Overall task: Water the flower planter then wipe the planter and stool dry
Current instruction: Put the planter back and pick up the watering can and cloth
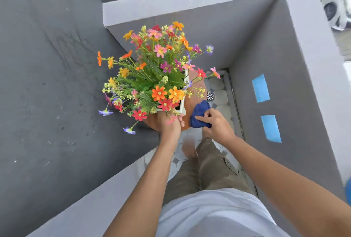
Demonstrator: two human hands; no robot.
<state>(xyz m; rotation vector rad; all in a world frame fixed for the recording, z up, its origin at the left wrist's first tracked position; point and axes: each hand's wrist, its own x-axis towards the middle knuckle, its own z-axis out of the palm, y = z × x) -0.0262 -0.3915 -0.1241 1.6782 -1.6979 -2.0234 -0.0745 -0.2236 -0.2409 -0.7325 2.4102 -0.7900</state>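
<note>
Both arms outstretched: left hand gripping the planter, right hand (fingers clenched) clutching the blue cloth.

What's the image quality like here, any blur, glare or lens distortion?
Head view: soft even daylight, no glare or hard shadows; strong wide-angle bending of the balcony walls; motion blur at the top-right edge; flowers, blue cloth and both hands reasonably sharp.

Stool: wood, smooth, semi-matt brown. Planter: white, smooth, looks painted or plastic, can't tell which. Rag: soft blue cloth, crumpled. Walls: matt grey, rough plaster. Floor: smooth tile. Drain: shiny metal. Tape: matt blue.
</note>
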